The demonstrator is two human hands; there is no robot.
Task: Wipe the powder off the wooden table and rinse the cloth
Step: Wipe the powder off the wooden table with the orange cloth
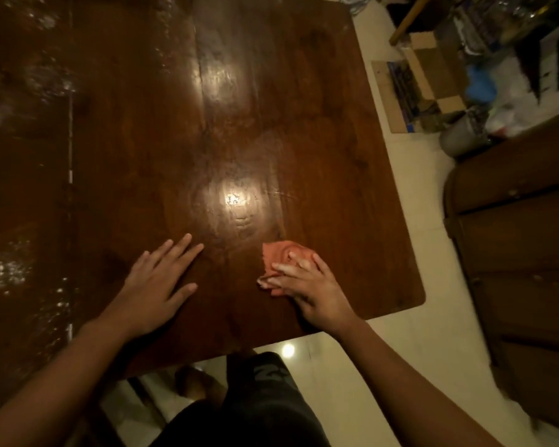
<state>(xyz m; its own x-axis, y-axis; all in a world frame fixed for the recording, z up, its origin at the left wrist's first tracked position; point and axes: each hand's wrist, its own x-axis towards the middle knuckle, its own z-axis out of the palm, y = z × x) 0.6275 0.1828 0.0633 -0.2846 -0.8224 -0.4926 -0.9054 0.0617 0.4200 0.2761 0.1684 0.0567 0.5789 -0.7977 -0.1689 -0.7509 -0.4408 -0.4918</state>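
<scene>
A dark wooden table (271, 91) fills most of the view, its surface shiny under a lamp's reflection. White powder (7, 266) lies in patches along the left side of the table. A small orange-pink cloth (279, 251) lies near the table's front right corner. My right hand (307, 285) presses on the cloth with fingers spread and nearly straight, covering its near part. My left hand (157, 285) rests flat on the bare wood to the left of the cloth, fingers straight and spread.
The table's right edge and rounded front corner (420, 298) border a pale tiled floor (384, 366). A dark wooden cabinet (513, 253) stands at the right. Cardboard boxes (423, 91), bags and a grey container (462, 137) clutter the far right floor.
</scene>
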